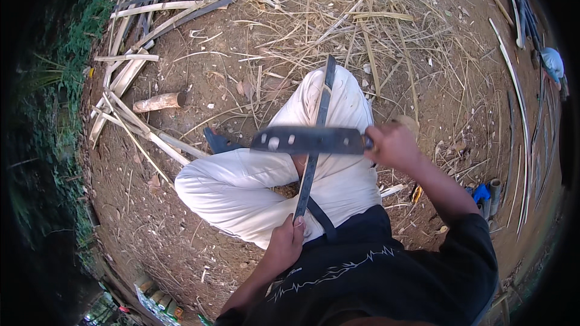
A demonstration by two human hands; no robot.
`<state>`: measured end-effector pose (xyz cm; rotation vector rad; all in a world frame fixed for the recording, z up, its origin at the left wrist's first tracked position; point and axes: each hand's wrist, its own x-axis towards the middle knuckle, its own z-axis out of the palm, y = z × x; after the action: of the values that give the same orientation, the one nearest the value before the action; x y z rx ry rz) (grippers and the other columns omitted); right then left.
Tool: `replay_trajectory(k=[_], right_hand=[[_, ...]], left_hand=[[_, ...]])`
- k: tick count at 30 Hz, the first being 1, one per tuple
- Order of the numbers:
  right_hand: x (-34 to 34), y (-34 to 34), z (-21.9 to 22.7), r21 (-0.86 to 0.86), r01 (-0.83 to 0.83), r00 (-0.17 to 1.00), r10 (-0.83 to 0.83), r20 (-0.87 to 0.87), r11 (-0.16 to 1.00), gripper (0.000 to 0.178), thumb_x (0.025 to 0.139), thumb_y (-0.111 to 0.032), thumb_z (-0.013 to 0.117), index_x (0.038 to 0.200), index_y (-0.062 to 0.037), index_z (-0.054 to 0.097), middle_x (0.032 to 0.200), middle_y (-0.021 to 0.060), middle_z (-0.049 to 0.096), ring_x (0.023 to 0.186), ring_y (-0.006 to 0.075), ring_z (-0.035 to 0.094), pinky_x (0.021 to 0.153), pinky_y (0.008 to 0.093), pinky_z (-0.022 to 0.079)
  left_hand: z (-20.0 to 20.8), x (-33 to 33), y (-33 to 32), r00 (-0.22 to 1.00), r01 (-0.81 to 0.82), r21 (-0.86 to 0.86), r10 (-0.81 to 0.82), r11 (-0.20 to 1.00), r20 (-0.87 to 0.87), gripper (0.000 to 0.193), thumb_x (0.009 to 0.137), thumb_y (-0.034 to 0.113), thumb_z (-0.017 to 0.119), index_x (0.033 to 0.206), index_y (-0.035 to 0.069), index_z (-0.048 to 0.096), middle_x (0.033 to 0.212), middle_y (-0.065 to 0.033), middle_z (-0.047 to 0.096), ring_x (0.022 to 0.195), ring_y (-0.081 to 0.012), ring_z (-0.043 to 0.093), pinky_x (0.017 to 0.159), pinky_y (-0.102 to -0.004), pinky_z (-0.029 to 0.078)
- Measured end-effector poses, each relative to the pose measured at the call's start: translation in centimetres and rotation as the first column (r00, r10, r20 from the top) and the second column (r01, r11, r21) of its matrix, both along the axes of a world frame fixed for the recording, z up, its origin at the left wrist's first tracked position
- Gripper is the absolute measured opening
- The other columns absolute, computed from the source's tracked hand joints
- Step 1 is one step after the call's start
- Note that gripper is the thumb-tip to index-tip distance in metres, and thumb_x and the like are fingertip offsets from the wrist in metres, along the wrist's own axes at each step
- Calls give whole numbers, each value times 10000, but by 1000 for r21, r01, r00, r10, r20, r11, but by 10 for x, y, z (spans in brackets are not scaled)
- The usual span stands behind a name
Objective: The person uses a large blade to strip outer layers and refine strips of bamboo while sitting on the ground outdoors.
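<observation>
left hand (285, 243), lower centre of frame: fingers together, clamped on lower end of long narrow dark flat strip (308, 178). strip runs up through frame centre, over cream cloth trousers (220, 181). right hand (394, 147), right of centre: fingers wrapped round handle of broad dark knife (320, 139) with pale-showing holes. blade crosses strip, hiding part; touching or just above, cannot tell. handle mostly hidden by fist. black cloth shirt (393, 281), cut off at lower edge: jagged white line print (329, 276), lettering (295, 270) too small to read.
</observation>
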<state>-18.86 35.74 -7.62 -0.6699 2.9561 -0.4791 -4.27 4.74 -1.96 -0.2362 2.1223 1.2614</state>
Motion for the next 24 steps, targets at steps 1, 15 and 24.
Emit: replay_trajectory(k=[1,15,24], right_hand=[[-9,3,-3,48,112,991,-115,70,993,345,821,-389,671,932,-72,592,691,144,664,648,318,693,571,428,556],[-64,16,-5,80,101,990,-108,92,992,355,786,-345,733,941,-49,612,806,169,683,729,380,682,670,468,550],[-30,-2,5,46,-207,978,208,-5,977,322,793,-346,729,911,-70,611,771,150,681,697,337,695,644,459,555]], left_hand=[[-1,0,0,1000,-25,18,25,1000,5,348,1063,270,415,954,-40,526,640,-196,570,560,-306,612,565,-392,477],[-9,-16,13,997,54,-81,-58,995,-43,275,1053,223,434,956,-25,502,625,-188,554,552,-328,592,557,-424,457],[-16,-14,14,999,48,-61,-49,997,-13,246,1048,202,440,975,-25,500,597,-186,537,518,-320,576,531,-430,444]])
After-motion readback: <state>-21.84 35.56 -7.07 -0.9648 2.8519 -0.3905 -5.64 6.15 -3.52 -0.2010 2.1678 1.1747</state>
